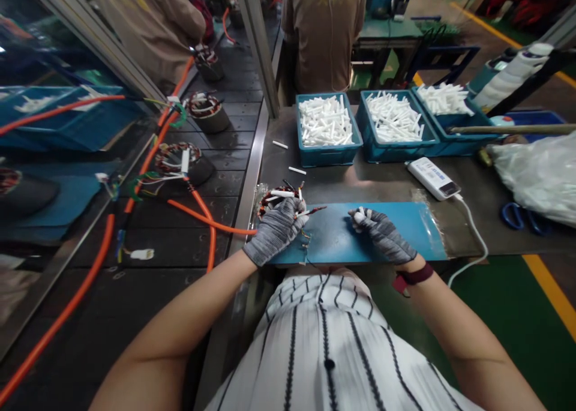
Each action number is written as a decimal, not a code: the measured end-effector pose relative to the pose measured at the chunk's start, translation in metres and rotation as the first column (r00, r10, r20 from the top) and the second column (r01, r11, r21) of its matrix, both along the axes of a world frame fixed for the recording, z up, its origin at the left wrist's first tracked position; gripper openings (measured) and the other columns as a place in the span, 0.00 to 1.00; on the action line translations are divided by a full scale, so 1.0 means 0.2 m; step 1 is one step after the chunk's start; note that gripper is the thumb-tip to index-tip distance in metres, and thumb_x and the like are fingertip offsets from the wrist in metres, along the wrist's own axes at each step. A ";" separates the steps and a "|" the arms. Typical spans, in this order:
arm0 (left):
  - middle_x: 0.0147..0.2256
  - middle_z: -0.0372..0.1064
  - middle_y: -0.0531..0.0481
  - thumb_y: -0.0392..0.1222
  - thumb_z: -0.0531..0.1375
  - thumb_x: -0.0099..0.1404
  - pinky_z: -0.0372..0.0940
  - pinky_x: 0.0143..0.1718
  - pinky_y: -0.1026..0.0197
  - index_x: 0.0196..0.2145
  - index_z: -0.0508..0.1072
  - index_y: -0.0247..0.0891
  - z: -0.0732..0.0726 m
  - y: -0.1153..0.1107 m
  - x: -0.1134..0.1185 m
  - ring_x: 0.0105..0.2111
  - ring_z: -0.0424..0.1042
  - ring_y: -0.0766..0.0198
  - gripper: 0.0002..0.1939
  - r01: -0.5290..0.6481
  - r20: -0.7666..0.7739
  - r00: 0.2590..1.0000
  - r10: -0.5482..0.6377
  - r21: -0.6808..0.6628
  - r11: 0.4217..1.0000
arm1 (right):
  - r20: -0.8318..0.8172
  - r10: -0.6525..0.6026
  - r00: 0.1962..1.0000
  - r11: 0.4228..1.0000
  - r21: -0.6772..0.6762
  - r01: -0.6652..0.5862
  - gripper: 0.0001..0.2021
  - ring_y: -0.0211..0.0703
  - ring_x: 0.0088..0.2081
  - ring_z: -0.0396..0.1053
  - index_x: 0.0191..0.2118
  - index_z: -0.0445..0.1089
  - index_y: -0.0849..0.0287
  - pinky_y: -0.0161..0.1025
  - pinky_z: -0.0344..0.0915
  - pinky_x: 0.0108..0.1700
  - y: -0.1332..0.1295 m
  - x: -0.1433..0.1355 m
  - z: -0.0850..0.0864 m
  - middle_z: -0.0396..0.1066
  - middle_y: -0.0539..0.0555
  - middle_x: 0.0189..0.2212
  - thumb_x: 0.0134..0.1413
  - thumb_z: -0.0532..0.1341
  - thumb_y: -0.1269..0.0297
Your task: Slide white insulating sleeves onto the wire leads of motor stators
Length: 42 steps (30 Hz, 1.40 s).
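Observation:
My left hand (275,230), in a grey knitted glove, is closed at the near side of a wound motor stator (266,204) at the left end of a blue mat (335,243). Thumb and fingers pinch the stator's lead wires (317,210), whose stripped ends point right. White sleeves (282,194) lie across the windings. Apart from it, over the middle of the mat, my gloved right hand (384,234) is closed in a pinch. What its fingertips hold, if anything, is too small to make out.
Blue bins (330,155) of white sleeves line the back. Two loose sleeves (279,144) lie left of them. A white corded device (432,178), scissors (513,216) and a plastic bag (540,171) are right. More stators (207,114) and orange tubing (211,222) occupy the slatted line; co-workers (324,33) are beyond.

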<state>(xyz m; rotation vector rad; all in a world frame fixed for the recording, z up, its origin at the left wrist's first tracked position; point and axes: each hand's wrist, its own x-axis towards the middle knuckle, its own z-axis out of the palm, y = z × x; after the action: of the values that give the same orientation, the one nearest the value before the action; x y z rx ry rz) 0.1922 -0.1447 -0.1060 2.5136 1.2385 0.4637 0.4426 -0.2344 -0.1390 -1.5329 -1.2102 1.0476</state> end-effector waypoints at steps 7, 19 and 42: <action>0.40 0.72 0.44 0.37 0.56 0.65 0.66 0.44 0.57 0.41 0.68 0.35 0.03 -0.02 0.03 0.41 0.73 0.57 0.06 -0.042 -0.112 0.993 0.043 0.013 0.999 | 0.733 0.060 0.677 0.902 0.250 -0.352 0.17 0.48 0.36 0.68 0.52 0.74 0.60 0.44 0.65 0.41 0.17 -0.05 0.15 0.73 0.59 0.36 0.61 0.56 0.63; 0.46 0.70 0.39 0.40 0.52 0.69 0.64 0.48 0.54 0.48 0.70 0.32 0.05 -0.05 0.06 0.47 0.69 0.52 0.14 0.087 -0.373 0.927 -0.045 0.098 0.991 | 0.983 0.019 0.183 0.560 0.141 -0.816 0.13 0.43 0.31 0.60 0.44 0.73 0.59 0.40 0.51 0.33 0.26 -0.11 0.22 0.70 0.57 0.32 0.66 0.51 0.68; 0.45 0.69 0.34 0.35 0.48 0.69 0.65 0.45 0.50 0.47 0.71 0.31 0.04 -0.03 0.08 0.47 0.68 0.47 0.15 0.290 -0.521 0.831 -0.194 0.110 0.951 | -0.158 0.715 0.682 0.637 -0.255 -0.727 0.22 0.33 0.19 0.51 0.30 0.67 0.59 0.32 0.51 0.20 0.41 -0.16 0.17 0.57 0.46 0.18 0.60 0.54 0.44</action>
<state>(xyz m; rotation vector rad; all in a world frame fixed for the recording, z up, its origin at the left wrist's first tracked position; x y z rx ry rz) 0.2084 -0.1508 -0.0974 3.0241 1.0367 -0.1728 0.4116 -0.1531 -0.1059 -1.2142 -1.7667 1.8555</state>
